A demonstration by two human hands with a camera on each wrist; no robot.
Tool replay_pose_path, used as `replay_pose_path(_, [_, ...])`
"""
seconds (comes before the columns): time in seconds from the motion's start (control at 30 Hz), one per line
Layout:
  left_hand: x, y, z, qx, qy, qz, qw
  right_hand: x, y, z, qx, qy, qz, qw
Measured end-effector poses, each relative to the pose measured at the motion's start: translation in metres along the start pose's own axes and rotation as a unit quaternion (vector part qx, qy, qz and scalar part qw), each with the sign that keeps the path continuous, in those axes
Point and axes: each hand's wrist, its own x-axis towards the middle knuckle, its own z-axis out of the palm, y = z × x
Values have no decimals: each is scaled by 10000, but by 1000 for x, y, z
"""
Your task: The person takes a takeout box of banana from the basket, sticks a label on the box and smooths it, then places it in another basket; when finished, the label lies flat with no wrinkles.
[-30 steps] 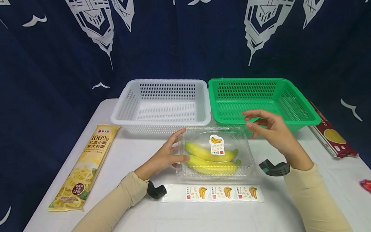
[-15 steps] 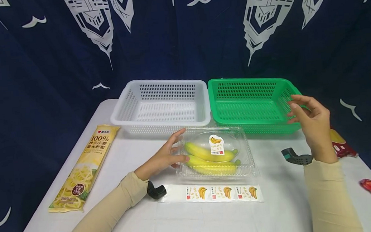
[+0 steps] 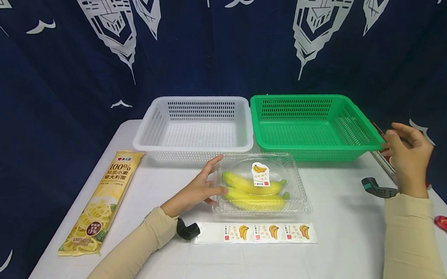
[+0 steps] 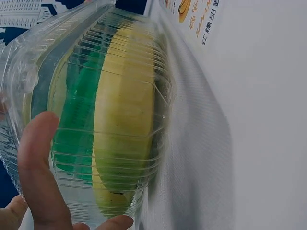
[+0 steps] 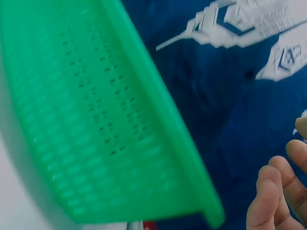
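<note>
A clear plastic clamshell box (image 3: 295, 195) with two yellow bananas (image 3: 259, 202) inside sits mid-table, a banana sticker (image 3: 261, 174) on its lid. My left hand (image 3: 196, 189) rests against the box's left end, fingers spread; in the left wrist view the thumb (image 4: 41, 158) lies along its clear wall. To the right, my right hand (image 3: 413, 156) is raised beside the green basket's right corner, over a red packet (image 3: 378, 131) that it mostly hides. Its fingers (image 5: 280, 196) are loosely bent with nothing between them, apart from the green basket (image 5: 96, 120).
A white basket (image 3: 193, 152) stands left of the green one, behind the box. In front of the box lies a strip of banana stickers (image 3: 210, 233). A yellow pasta packet (image 3: 106, 195) lies at left, a red lollipop (image 3: 443, 223) at right.
My right hand has moved right, from beside the box past the green basket's front to its right corner above the red packet. The left hand and the box have stayed put.
</note>
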Motion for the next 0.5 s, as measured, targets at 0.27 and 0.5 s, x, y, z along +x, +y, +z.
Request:
replay_pose_path(0.27, [-1, 1, -1, -237, -70, -8, 9997, 11, 23, -15, -287, 170, 538, 9980])
replay_pose_path(0.5, [-1, 0, -1, -349, -119, 21, 9993, 11, 39, -25, -473, -375, 837, 9947])
